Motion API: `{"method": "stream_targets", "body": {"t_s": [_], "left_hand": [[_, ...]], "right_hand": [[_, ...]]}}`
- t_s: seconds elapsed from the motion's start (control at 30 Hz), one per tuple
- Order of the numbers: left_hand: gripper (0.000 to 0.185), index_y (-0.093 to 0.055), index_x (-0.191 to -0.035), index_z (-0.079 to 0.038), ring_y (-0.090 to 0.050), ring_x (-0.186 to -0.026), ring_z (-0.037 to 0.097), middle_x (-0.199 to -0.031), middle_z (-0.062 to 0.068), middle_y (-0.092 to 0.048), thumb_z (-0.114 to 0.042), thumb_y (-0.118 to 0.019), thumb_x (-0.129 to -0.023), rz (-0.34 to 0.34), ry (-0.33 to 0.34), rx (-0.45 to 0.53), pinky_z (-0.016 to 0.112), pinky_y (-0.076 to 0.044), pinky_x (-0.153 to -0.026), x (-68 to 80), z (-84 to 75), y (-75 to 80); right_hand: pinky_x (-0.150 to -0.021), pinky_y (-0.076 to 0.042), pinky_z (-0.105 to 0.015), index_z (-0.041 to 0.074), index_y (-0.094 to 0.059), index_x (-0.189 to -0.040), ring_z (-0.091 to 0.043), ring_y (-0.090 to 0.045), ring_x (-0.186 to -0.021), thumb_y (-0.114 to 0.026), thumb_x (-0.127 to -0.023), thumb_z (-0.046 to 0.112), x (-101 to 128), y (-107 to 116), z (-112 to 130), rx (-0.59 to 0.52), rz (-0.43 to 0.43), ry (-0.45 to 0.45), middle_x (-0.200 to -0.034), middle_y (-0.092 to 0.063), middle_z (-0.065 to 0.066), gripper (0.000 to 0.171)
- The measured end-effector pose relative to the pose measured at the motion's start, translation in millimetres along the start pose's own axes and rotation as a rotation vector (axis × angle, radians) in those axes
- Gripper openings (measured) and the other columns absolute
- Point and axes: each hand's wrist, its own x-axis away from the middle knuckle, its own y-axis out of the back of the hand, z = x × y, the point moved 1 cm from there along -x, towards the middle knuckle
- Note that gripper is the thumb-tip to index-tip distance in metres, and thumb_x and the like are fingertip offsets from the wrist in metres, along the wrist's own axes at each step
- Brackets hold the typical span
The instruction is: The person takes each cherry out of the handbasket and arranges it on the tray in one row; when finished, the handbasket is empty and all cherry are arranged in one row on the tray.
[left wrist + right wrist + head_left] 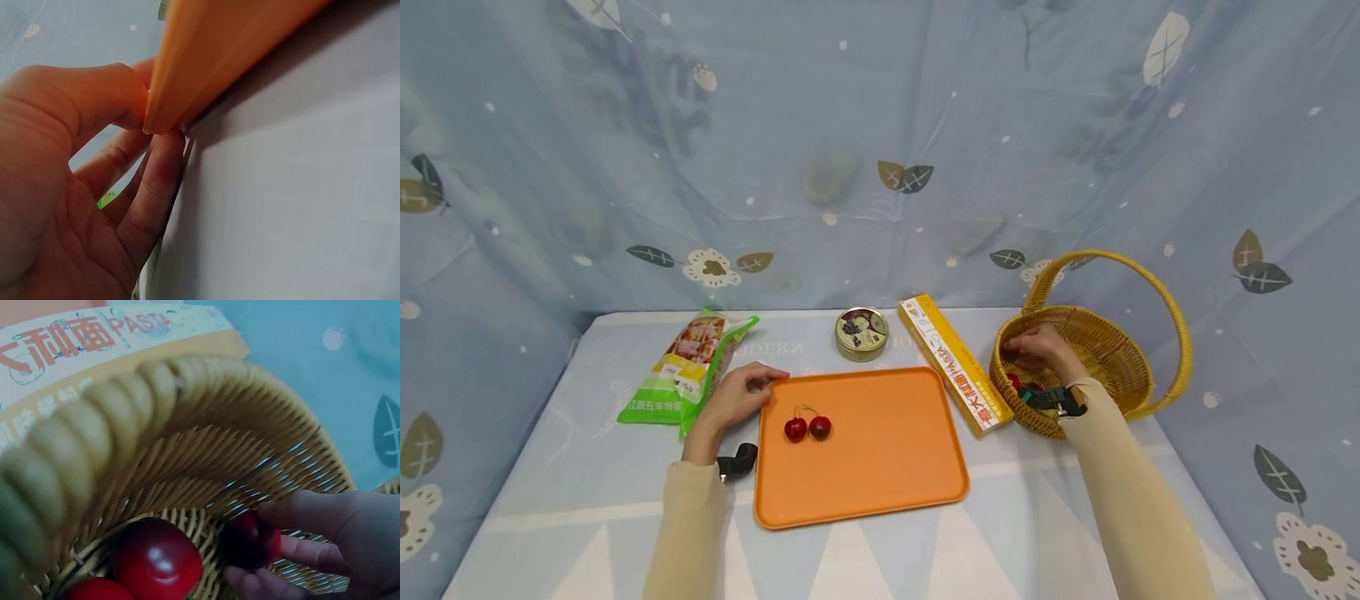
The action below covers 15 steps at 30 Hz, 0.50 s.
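Our left hand (737,400) grips the near-left corner of the flat orange plastic tray (880,467) — the left wrist view shows the thumb on top of the rim and the fingers curled beneath it, which we judge steadies the tray on the desk (1060,533). A pair of dark red cherries joined at the stems (807,427) lies on the tray's left part, near that hand.

Our right hand (1037,348) is down inside the round woven yellow basket with a hoop handle (1138,392), which stands to the right of the tray. There the fingertips (294,515) pinch a single dark red cherry (249,540) against the wicker floor — two more red cherries (156,559) lie just beside it, lower in the basket.

Between tray and basket lies a long yellow pasta box (953,362), angled. Behind the tray sit a small round tin (861,333) and, to the left, a green-and-white noodle packet (688,367), just beyond our left hand.
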Motion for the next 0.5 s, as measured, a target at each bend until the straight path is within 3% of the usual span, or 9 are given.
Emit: {"method": "stream_targets", "body": {"t_s": [0.1,0.27,0.4,0.5], "left_hand": [[0.036,-0.075,-0.111,-0.01,-0.054,-0.082,0.02,-0.106,0.007,-0.069,0.007,-0.06,-0.084,-0.003,-0.003,-0.003,0.029,-0.046,-0.073,-1.0,-0.1,0.1],[0.036,-0.075,-0.111,-0.01,-0.054,-0.081,0.019,-0.105,0.007,-0.069,0.008,-0.06,-0.083,-0.007,-0.017,-0.005,0.028,-0.046,-0.073,-2.0,-0.3,0.0],[0.035,-0.075,-0.11,-0.009,-0.054,-0.081,0.019,-0.104,0.008,-0.069,0.008,-0.06,-0.083,-0.006,-0.018,-0.003,0.027,-0.046,-0.073,-1.4,-0.8,0.3],[0.035,-0.075,-0.11,-0.009,-0.054,-0.081,0.019,-0.105,0.008,-0.069,0.007,-0.06,-0.084,-0.005,-0.014,-0.002,0.027,-0.046,-0.072,-0.4,-0.7,0.9]], "right_hand": [[-0.073,-0.056,-0.037,-0.013,-0.069,-0.102,-0.018,-0.065,-0.069,-0.069,-0.09,0.015,11.0,2.3,6.0,0.03,-0.036,0.056,-0.074,-0.066,-0.004,0.03],[-0.091,-0.048,-0.047,-0.01,-0.065,-0.116,-0.03,-0.06,-0.094,-0.066,-0.093,0.019,39.0,7.2,21.4,0.056,-0.12,0.155,-0.107,-0.064,-0.016,0.037],[-0.089,-0.045,-0.043,-0.008,-0.061,-0.123,-0.033,-0.056,-0.103,-0.065,-0.094,0.017,60.9,-2.2,40.1,0.048,-0.145,0.252,-0.119,-0.061,-0.026,0.039],[-0.083,-0.047,-0.035,-0.007,-0.063,-0.122,-0.033,-0.06,-0.102,-0.067,-0.091,0.013,74.5,-28.4,56.0,0.044,-0.129,0.349,-0.116,-0.064,-0.027,0.037]]}}
